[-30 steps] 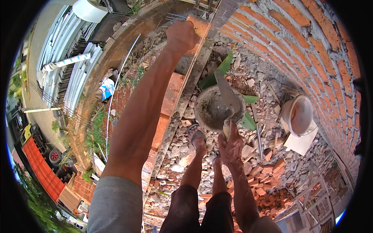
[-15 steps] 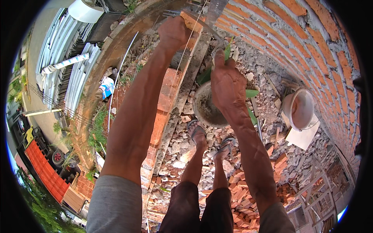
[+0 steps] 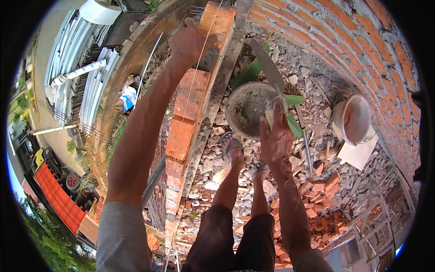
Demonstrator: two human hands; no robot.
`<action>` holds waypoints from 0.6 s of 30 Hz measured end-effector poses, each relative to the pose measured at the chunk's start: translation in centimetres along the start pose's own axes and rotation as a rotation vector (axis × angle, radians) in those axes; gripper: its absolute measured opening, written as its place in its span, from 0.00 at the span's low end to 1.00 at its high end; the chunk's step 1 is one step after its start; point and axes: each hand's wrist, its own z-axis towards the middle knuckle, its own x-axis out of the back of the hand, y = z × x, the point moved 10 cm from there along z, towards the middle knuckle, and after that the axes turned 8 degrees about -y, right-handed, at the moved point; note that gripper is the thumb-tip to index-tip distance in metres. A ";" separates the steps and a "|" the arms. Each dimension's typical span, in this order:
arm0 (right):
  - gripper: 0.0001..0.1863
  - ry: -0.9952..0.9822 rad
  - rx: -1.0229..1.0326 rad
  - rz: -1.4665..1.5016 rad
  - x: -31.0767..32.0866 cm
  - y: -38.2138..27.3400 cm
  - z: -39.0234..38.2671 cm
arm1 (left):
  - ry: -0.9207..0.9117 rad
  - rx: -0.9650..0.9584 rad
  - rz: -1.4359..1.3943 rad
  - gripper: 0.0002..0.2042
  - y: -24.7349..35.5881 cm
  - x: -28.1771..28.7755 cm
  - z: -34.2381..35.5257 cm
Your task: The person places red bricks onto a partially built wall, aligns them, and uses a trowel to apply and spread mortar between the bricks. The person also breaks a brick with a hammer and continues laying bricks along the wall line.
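Far left, stacked sheets (image 3: 68, 43). Left hand (image 3: 186, 45) just beside the far brick (image 3: 224, 20) of a low course (image 3: 181, 140); cannot tell whether its fingers grip or lie apart. String (image 3: 196, 68) above the course. Bucket (image 3: 229, 119) on rubble (image 3: 222, 174), grey mortar (image 3: 244, 109) inside. Trowel (image 3: 268, 65) angled over bucket's far rim, handle wrapped by right hand (image 3: 276, 140). Farther right, pail (image 3: 337, 115), then wall (image 3: 376, 59).
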 end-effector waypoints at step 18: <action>0.27 -0.247 -0.185 0.266 -11.0 9.7 -20.2 | -0.532 0.522 -0.064 0.52 1.3 0.3 -13.2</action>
